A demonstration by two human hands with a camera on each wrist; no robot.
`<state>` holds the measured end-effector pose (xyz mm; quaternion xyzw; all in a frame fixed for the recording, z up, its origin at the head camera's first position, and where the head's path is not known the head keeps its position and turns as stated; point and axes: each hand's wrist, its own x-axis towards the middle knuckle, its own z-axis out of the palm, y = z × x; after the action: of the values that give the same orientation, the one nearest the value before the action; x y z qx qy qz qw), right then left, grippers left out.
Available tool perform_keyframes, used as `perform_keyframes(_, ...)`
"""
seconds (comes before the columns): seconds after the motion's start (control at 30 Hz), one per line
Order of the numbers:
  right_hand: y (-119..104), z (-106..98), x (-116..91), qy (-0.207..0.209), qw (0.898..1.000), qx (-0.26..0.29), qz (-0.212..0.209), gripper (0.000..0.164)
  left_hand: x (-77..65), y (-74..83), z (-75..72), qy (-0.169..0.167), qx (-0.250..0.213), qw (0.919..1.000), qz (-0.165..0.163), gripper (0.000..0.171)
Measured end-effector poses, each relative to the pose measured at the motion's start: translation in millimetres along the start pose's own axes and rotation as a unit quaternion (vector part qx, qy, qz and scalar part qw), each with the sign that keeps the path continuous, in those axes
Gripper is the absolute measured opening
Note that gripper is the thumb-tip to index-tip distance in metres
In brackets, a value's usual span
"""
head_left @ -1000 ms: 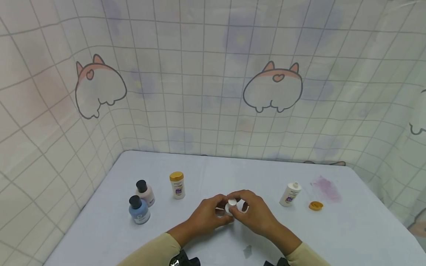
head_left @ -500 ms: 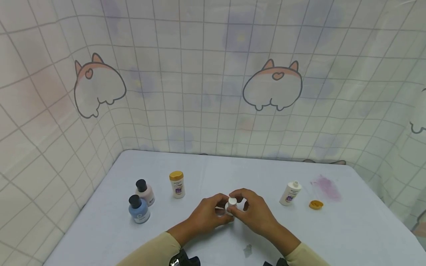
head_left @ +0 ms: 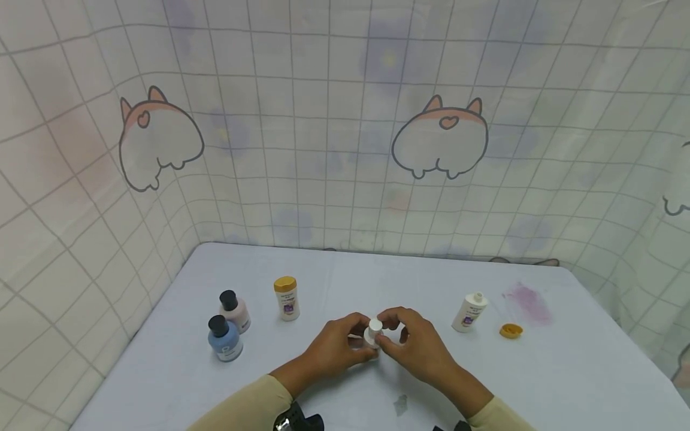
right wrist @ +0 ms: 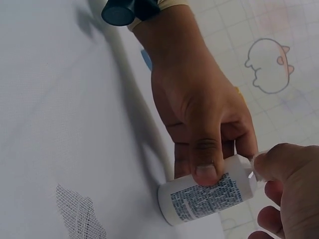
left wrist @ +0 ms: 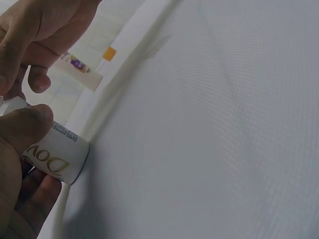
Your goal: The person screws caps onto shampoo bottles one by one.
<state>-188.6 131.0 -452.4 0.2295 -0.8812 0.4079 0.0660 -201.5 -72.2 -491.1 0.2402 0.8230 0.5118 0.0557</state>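
Note:
My left hand (head_left: 339,346) grips a small white bottle (right wrist: 209,191) with gold "Dov" lettering, thumb on one side and fingers on the other. The bottle stands on the table, its base lower in the left wrist view. At its top, my right hand (head_left: 417,344) has thumb and fingertips at the white cap (head_left: 375,326), pinching it. In the right wrist view the right thumb (right wrist: 274,162) lies against the cap. Part of the cap is hidden by the fingers.
On the left are a blue bottle (head_left: 225,344) and a pink bottle (head_left: 235,311), both black-capped. A yellow-lidded white bottle (head_left: 287,302) stands behind. On the right, a white bottle without its lid (head_left: 470,312) stands near a yellow lid (head_left: 510,331) and a purple stain (head_left: 529,304).
My right hand has turned slightly and shifted a little right at the cap, showing more of it. The left hand and the bottle stay in place.

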Motion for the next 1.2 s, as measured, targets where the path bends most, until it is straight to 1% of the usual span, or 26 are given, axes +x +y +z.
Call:
perform_keyframes(0.1, 0.1, 0.5, 0.6, 0.003, 1.0, -0.004, -0.004, 0.031, -0.4, -0.6, 0.0, 0.0, 0.001, 1.0, 0.0, 0.042)
perform_keyframes(0.23, 1.0, 3.3, 2.3, 0.007, 1.0, -0.016, -0.01, 0.037, -1.0, -0.8, 0.1, 0.001, 0.006, 1.0, 0.0, 0.041)
perform_keyframes(0.33, 2.7, 5.2, 2.6, 0.005, 0.999, -0.023, -0.024, 0.041, -0.9, -0.9, 0.5, 0.001, 0.009, 1.0, 0.001, 0.04)
perform_keyframes(0.5, 3.2, 5.4, 2.0, -0.002, 0.998, -0.021, -0.055, 0.036, -0.3, -1.0, 0.8, -0.002, 0.003, 1.0, 0.0, 0.042)
perform_keyframes(0.6, 2.5, 4.5, 1.2, 0.0, 0.998, -0.019, -0.053, 0.033, -0.5, -0.9, 0.5, -0.001, 0.004, 1.0, 0.0, 0.04)
perform_keyframes(0.7, 2.8, 3.2, 0.0, 0.004, 0.998, -0.021, -0.054, 0.036, -0.8, -0.6, 0.5, -0.001, 0.006, 1.0, 0.0, 0.04)
perform_keyframes(0.9, 6.8, 0.7, -1.7, 0.02, 0.997, -0.021, -0.075, 0.036, 0.0, -1.3, 0.8, -0.002, 0.006, 1.0, -0.002, 0.043)
perform_keyframes(1.1, 8.9, 1.9, 0.7, 0.026, 0.997, -0.024, -0.07, 0.033, 0.1, -2.2, 0.2, 0.003, 0.009, 0.9999, 0.007, 0.042)
perform_keyframes(1.2, 8.2, 2.9, 1.2, 0.023, 0.998, -0.025, -0.06, 0.037, 0.5, -2.3, 0.3, 0.002, 0.006, 0.9999, 0.011, 0.041)
